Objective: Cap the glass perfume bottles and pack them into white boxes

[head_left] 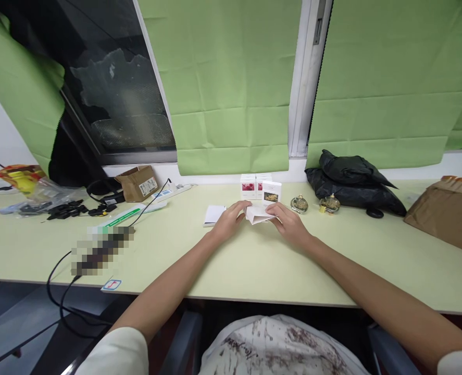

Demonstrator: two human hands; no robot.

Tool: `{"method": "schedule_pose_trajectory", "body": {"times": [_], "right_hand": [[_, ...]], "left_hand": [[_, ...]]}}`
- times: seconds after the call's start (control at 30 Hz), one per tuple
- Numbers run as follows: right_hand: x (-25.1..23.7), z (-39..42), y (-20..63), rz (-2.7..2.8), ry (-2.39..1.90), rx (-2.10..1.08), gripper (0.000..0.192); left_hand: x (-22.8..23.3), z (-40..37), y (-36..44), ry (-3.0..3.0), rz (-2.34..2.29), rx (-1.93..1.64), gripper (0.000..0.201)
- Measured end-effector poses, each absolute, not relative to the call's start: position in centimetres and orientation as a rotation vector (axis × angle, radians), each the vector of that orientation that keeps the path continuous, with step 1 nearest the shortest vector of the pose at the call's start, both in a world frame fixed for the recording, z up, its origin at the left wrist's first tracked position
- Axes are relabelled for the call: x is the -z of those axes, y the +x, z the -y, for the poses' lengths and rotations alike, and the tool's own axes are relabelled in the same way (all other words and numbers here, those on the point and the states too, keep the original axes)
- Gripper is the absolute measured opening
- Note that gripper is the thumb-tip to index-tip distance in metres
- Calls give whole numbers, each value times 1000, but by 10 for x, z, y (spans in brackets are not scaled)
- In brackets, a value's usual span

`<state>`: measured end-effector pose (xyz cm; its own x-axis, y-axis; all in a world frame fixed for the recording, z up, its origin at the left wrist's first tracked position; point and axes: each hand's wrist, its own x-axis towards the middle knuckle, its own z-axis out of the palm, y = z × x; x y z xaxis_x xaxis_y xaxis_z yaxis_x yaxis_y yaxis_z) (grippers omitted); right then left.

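Currently both my hands pinch a folded white paper carton point(259, 214) mid-table point(254, 260): left hand point(228, 221) fingers closed on its left edge, right hand point(289, 223) on its right, before three small boxes point(260, 188).

No lettering is legible: the label on the cardboard box point(139, 183) far left of the hands and the small boxes point(260, 188) just beyond them are too small to read.

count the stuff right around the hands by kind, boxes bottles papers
small printed boxes: 3
round glass bottles: 2
flat white pieces: 2, one folded white piece held by left hand and right hand, one flat white card beside it
total: 7
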<state>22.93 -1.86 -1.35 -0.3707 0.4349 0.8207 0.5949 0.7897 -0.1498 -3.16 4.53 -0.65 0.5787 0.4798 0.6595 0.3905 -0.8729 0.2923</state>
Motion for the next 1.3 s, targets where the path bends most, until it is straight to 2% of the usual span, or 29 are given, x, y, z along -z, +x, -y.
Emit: {"method": "schedule_pose_trajectory", "body": {"times": [0.77, 1.1, 1.3], "right_hand": [[1, 23, 231, 1952, -910, 421, 9], [-3, 22, 239, 2061, -897, 378, 20], [0, 20, 241, 2055, -916, 486, 25]], "left_hand": [[0, -24, -20, 2638, -709, -1054, 49], [1, -28, -22, 2618, -728, -1128, 44], [0, -28, -22, 2589, -756, -1112, 41]]}}
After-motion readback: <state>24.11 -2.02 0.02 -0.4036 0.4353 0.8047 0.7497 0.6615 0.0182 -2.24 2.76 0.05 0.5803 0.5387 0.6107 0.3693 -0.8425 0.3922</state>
